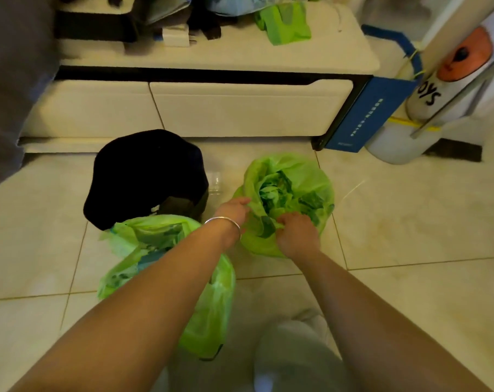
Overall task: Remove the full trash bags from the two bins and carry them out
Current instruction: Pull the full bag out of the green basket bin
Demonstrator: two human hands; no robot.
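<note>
pale tiled floor (pixel 410 227), white cabinet (pixel 240 108); both grips seemingly pinch green bag (pixel 305 176).

Single view only, a wide-angle camera worn on the head. It looks forward and steeply down, so both forearms run up from the bottom edge to the left hand (pixel 234 208) and right hand (pixel 295 232) near mid-frame. The floor (pixel 410 222) fills the lower two thirds. A low white cabinet (pixel 240 108) crosses the top, seen from above and in front. Straight edges bow toward the frame borders. The hands are close to the lens; the cabinet stands farther off. No second view shares the scene.
</note>
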